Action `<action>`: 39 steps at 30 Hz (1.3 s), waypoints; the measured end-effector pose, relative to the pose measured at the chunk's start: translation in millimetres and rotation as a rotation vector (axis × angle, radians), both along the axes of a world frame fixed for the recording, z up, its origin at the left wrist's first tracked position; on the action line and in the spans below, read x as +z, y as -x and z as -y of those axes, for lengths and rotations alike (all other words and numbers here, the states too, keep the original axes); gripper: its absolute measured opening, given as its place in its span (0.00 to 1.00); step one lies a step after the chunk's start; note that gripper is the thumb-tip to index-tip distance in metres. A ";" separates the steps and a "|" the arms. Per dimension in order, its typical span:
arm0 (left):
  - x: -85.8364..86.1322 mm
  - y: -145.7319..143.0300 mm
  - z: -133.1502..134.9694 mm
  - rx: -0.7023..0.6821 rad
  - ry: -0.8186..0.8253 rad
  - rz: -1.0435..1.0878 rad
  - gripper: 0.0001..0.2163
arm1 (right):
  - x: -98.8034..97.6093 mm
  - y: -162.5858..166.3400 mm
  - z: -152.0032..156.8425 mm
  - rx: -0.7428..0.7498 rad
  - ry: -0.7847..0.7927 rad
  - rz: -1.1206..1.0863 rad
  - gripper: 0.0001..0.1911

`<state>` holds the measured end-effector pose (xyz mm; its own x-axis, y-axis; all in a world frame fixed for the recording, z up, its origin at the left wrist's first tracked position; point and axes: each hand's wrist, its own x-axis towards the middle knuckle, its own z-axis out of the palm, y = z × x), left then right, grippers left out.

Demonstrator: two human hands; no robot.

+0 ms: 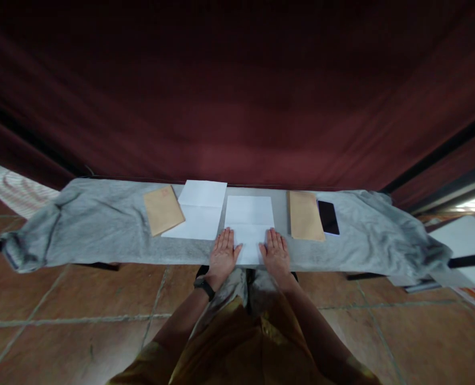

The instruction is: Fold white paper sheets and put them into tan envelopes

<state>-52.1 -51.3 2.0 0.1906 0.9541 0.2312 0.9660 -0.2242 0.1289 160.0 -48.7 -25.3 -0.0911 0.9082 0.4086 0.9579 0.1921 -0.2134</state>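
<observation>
A white sheet of paper [250, 211] with a crease across it lies flat in front of me, its near end at the table's front edge. My left hand [223, 252] rests flat on its left side, fingers stretched forward. On the opposite side my right hand [276, 253] lies flat too, fingers pointing away from me. Both palms face down and grip nothing. To the left is a second creased white sheet [201, 211], partly under a brown envelope [164, 210]. Right of my hands sits a stack of brown envelopes [306, 215].
A dark-screened phone [328, 217] lies beside the envelope stack. Grey cloth [113, 224] covers the narrow table and bunches at both ends. A dark red curtain [237, 107] hangs behind the table. Tiled floor [101, 299] shows below, with a white board [465, 246] at far right.
</observation>
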 end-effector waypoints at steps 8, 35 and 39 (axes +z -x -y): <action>7.3 -4.8 18.0 -0.423 0.027 -0.119 0.28 | -0.7 -1.4 -5.6 -0.016 0.071 0.058 0.29; -6.2 7.3 7.1 -0.037 -0.007 -0.036 0.30 | 1.0 5.1 0.6 0.026 -0.004 0.028 0.29; 0.5 -5.4 2.9 0.025 -0.038 -0.009 0.29 | -3.0 -0.3 1.1 0.012 -0.002 0.041 0.32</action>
<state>-46.6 -54.2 2.4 0.1688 0.9491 0.2659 0.9724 -0.2044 0.1122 160.3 -49.8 -28.3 -0.1189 0.9061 0.4060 0.9634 0.2042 -0.1735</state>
